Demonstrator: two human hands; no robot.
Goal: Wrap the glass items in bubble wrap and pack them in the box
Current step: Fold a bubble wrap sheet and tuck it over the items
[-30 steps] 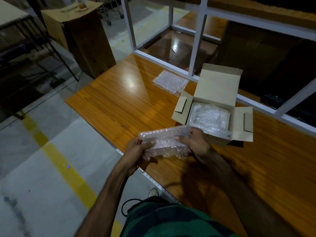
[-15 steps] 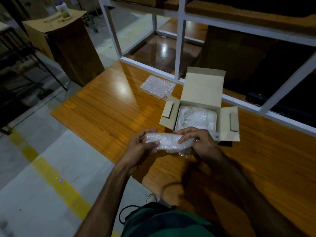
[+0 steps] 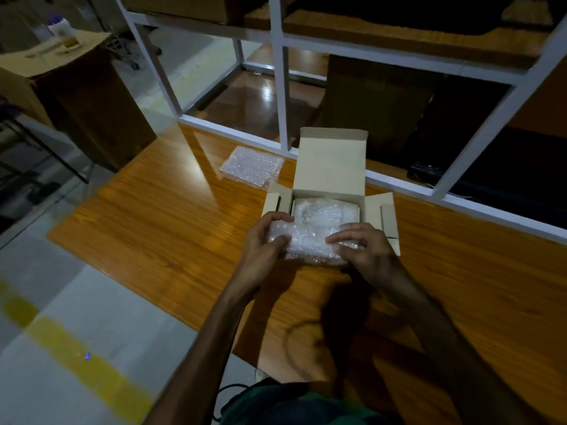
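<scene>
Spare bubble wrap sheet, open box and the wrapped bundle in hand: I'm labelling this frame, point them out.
spare bubble wrap sheet (image 3: 251,167), head view, its middle.
open box (image 3: 333,162), head view, raised lid's inner face.
wrapped bundle (image 3: 306,240), head view, middle, between both hands.

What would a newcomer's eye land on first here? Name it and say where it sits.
First, the bubble-wrapped bundle gripped between the left hand and right hand, at the near edge of the open cardboard box on the wooden table. Inside the box lies another wrapped parcel. A loose bubble wrap sheet lies flat to the box's left.
</scene>
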